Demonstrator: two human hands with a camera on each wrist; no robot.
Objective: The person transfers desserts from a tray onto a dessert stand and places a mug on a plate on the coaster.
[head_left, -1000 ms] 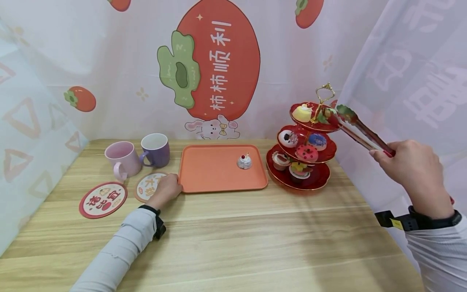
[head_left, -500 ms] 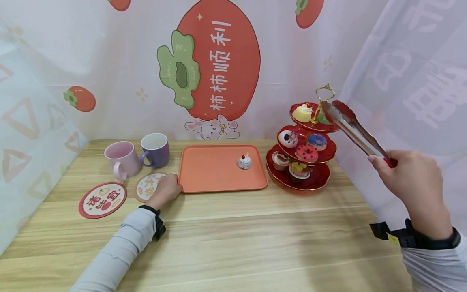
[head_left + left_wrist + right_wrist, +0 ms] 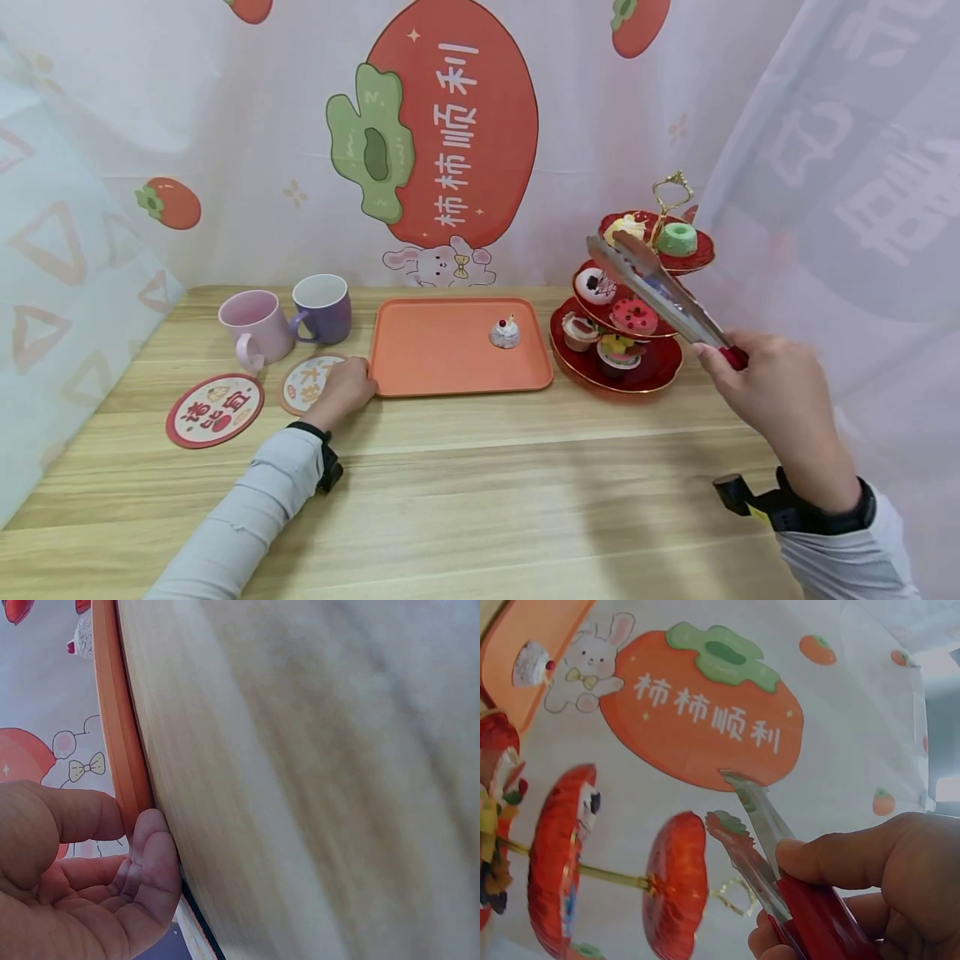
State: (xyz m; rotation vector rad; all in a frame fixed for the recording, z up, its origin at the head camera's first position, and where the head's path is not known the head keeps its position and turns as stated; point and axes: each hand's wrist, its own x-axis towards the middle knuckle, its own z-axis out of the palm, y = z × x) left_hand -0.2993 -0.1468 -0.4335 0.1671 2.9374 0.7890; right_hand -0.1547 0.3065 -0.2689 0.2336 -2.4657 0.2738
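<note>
To the left of my left hand, a round white coaster with a red rim [image 3: 216, 410] is lying on the pale wooden table [image 3: 450, 500]. Farther from me than this coaster, a pale pink mug [image 3: 264, 332] is standing upright. A second round coaster with an orange rim [image 3: 300, 385] is lying just beside my left hand, which is hiding a part of it. Beyond the hand, a purple mug with white inside [image 3: 333, 323] is standing.

With my left hand [image 3: 345, 390] I am pinching the near left corner of a flat orange tray [image 3: 435, 354], thumb and fingers gripping its rim. The tray is extending to the right of this hand, and a small white cake with a red berry [image 3: 506, 335] is sitting on its right part.

Farther right, a three-tiered red stand with a golden handle [image 3: 662, 367] is carrying several small cakes. Silver metal tongs [image 3: 673, 312] are crossing before it, their two tips standing apart. I am gripping their red handle with my right hand [image 3: 780, 400], fingers curled around it.
</note>
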